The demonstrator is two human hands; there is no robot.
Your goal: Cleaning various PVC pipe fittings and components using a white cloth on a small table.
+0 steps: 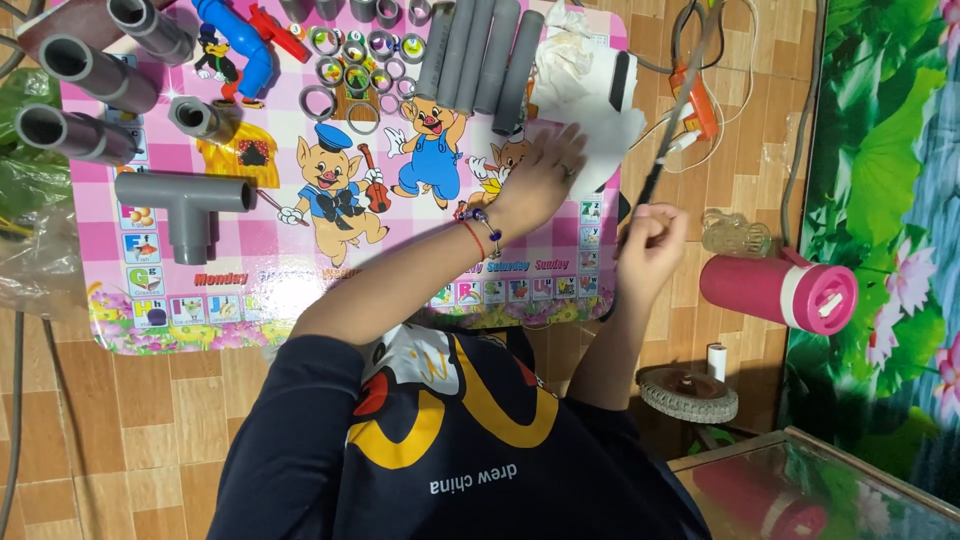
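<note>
Left hand [540,180] lies flat, fingers spread, on the white paper sheet [610,140], right hand [650,240] pinching a thin black rod [680,110] whose tip could snag the nearby wires

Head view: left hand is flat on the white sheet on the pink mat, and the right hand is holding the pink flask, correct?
Not quite. In the head view the right hand grips a thin dark stick, not the pink flask, which lies untouched on the floor beside it. The left hand is indeed flat on the white sheet on the pink mat.
</note>
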